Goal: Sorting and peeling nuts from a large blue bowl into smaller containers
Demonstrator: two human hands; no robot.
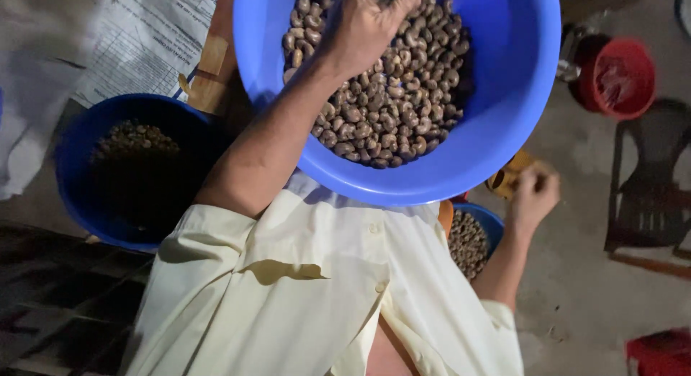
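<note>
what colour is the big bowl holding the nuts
Blue: the big bowl of nuts shows plainly in the head view.

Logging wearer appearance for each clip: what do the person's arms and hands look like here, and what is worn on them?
Both arms are bare from above the elbow down. The left hand and right hand wear no gloves, and no rings or watch are visible. The pale cream short-sleeved shirt has small buttons down the front and loose, creased sleeves that end at the upper arms.

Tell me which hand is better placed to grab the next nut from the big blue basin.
Left. The left hand lies on the nuts inside the blue basin; the right hand is curled shut outside, below its rim.
</note>
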